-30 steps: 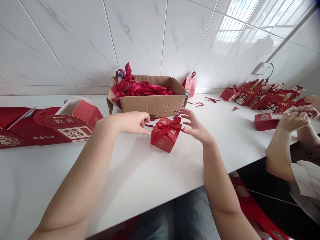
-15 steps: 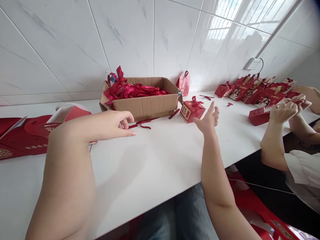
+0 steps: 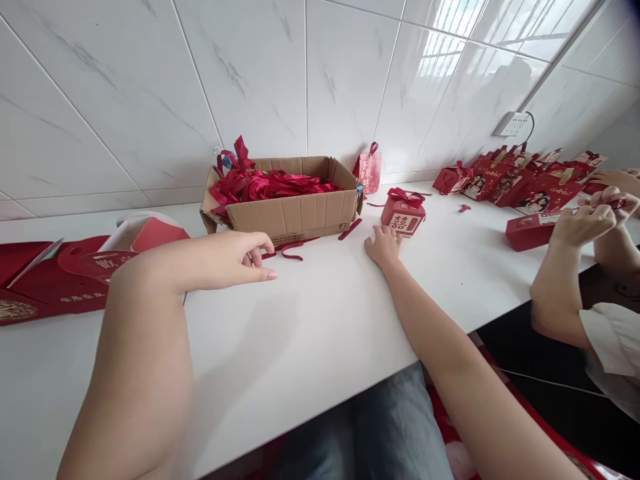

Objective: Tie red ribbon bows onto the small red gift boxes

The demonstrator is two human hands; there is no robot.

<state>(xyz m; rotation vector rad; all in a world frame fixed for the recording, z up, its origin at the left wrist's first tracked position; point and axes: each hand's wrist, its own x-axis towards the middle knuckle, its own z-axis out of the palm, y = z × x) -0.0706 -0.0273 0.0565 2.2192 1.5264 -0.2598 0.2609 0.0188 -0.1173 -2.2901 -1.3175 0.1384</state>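
Observation:
A small red gift box (image 3: 403,217) with a ribbon bow and gold character panel stands upright on the white table (image 3: 320,333). My right hand (image 3: 384,247) is low by its front left corner, fingers stretched against or just before it; exact contact is hard to make out. Nothing is gripped in that hand. My left hand (image 3: 253,259) hovers over the table before the cardboard box (image 3: 295,217), its fingers loosely bent and thumb apart, holding nothing. Red ribbons (image 3: 275,183) fill the cardboard box. A loose ribbon strip (image 3: 293,252) lies in front of it.
Red folded boxes (image 3: 75,280) stand at the left. A pink-red bag (image 3: 369,170) leans near the tiled wall. At the right are several red gift boxes (image 3: 535,190), a long red box (image 3: 530,230) and a co-worker's hands (image 3: 600,217) on a ribbon.
My right hand has come down and left to the gift box's front. The gift box has turned its panel forward and shifted right. My left hand has barely moved.

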